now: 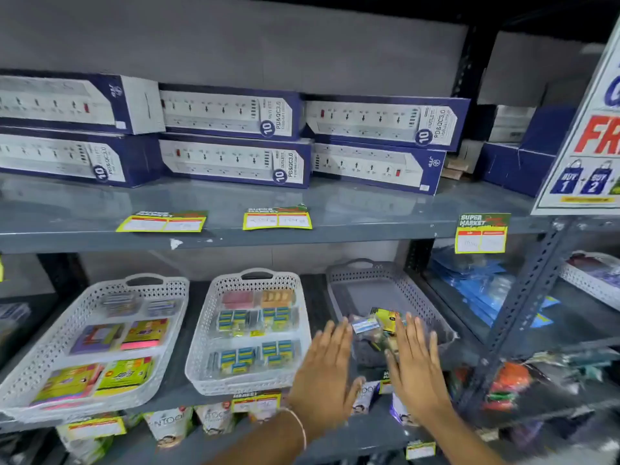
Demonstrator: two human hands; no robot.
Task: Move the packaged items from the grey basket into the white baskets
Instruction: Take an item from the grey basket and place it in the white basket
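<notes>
The packs (375, 325) sit in a small pile at the front of the grey basket (369, 273), between our flat, open left hand (327, 367) and right hand (414, 360), so we should squeeze in gently from both sides and lift them all to a white basket (248, 280).

Both forearms reach up and forward from the lower edge of the view. The left hand (327, 370) is flat and open, fingers straight and close together, palm turned toward the right. The right hand (414, 367) mirrors it, fingers extended, palm facing left. The two palms face each other with a gap between them. A thin bracelet (299, 426) circles the left wrist, and motion blur softens both hands
</notes>
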